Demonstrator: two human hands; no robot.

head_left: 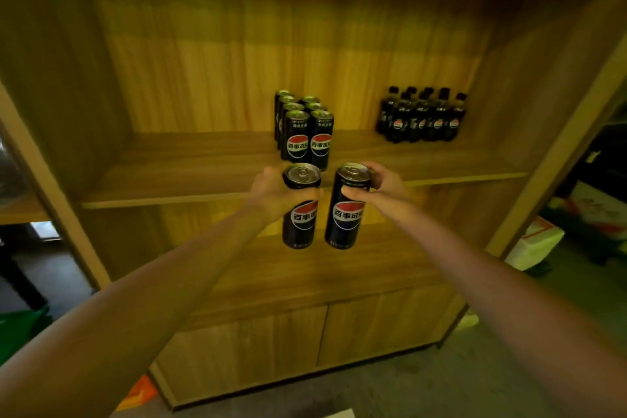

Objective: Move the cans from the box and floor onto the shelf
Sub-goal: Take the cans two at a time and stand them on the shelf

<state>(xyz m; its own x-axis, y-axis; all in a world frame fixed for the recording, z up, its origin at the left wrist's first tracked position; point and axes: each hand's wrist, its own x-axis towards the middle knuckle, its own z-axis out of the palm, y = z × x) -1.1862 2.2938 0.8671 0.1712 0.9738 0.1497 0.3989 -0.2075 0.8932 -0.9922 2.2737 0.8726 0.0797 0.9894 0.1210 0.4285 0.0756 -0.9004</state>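
While both arms reach toward the wooden shelf (210, 176), each hand grips one tall black can in the air just in front of its edge: the left hand (274, 195) is wrapped around the upper part of the left can (302, 210), and the right hand (380, 188) pinches the right can (347, 210) near its top between thumb and fingers. Both cans are upright, side by side and just apart, below a cluster of matching cans (305, 129) standing in two rows on the shelf board. Further right on the same board stands a group of dark bottles (422, 117), well apart from the cans.
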